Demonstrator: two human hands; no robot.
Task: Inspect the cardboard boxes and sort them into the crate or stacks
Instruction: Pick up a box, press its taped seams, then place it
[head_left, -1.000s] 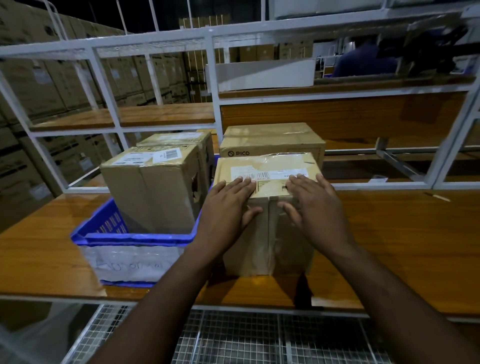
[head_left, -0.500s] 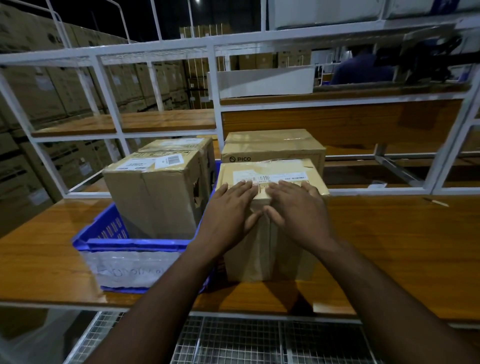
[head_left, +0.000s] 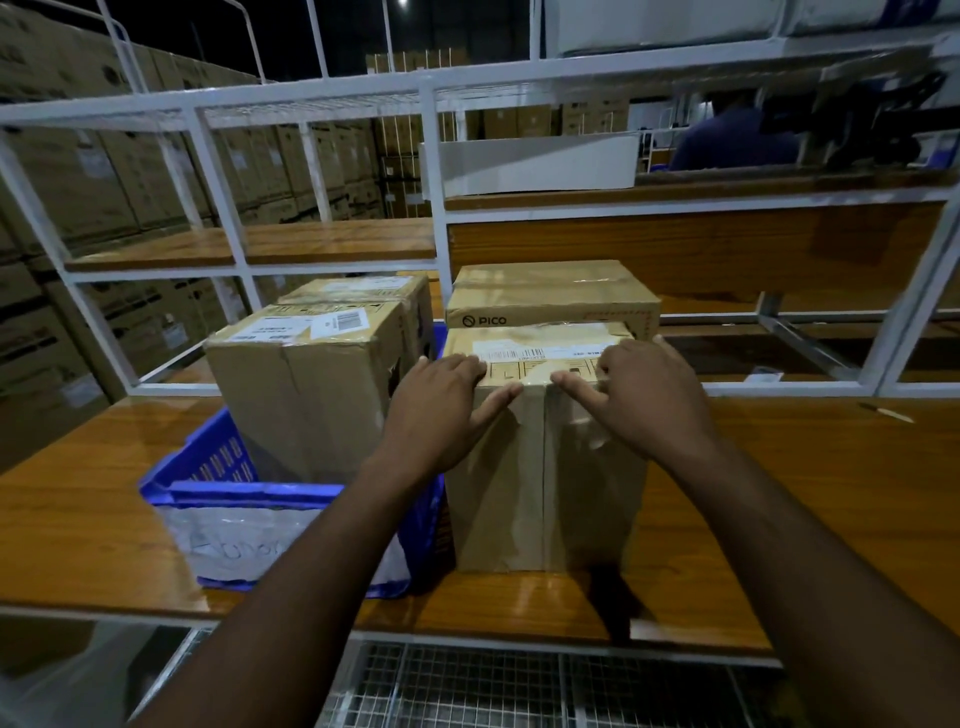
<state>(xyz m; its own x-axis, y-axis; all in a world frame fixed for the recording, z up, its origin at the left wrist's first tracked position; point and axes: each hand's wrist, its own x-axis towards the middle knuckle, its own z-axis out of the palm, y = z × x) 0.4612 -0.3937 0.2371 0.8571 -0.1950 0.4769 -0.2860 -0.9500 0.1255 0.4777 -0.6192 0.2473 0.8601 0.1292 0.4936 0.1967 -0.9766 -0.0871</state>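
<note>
Hands, head view. Left hand (head_left: 441, 410) is laid over the near top edge of the front box (head_left: 540, 467), fingers straight on the lid, thumb spread across the front face. Right hand (head_left: 644, 395) is set likewise at the right of the lid, fingers gently bent, nothing gripped. Compared with a second ago, both hands have been drawn apart again after closing toward the centre seam, so the barcode label (head_left: 524, 353) is more exposed; the taped top seems to be under inspection, with sorting not yet begun.

Front box: brown corrugated card, upright on the wooden bench (head_left: 779, 493), glossy clear tape down its front seam, just right of the crate.

Crate (head_left: 244, 493): blue plastic, slotted walls, a handwritten white sheet on its near side. Two labelled boxes are held in it; the nearer crate box (head_left: 306, 384) is creased and scuffed.

PICO box (head_left: 550, 296): flat-topped, taped, directly behind the front box.
</note>
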